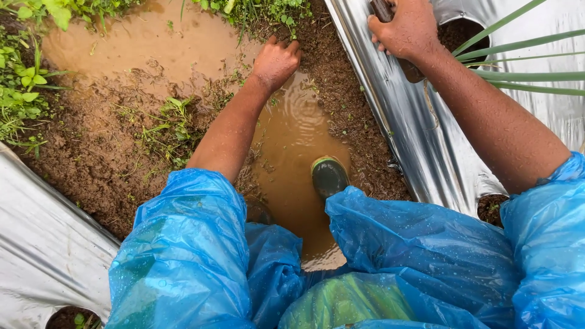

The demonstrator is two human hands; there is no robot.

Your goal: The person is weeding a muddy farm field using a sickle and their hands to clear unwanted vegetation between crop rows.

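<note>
My left hand [275,61] reaches down into wet brown soil [332,85] at the edge of a muddy puddle [298,134], its fingers curled into the dirt. Whether it holds any soil I cannot tell. My right hand [407,29] is shut on a dark brown tool handle [381,8] over a round planting hole [460,33] cut in the silver plastic mulch sheet [420,134]. Both arms come out of blue plastic raincoat sleeves [183,244]. A dark green rubber boot [329,176] stands in the muddy water below my left arm.
A second silver mulch sheet [42,250] covers the bed at lower left, with a hole holding a small seedling [79,318]. Long green leaves [524,58] cross the upper right. Weeds and grass [24,73] line the furrow. Another planting hole [490,207] lies at the right.
</note>
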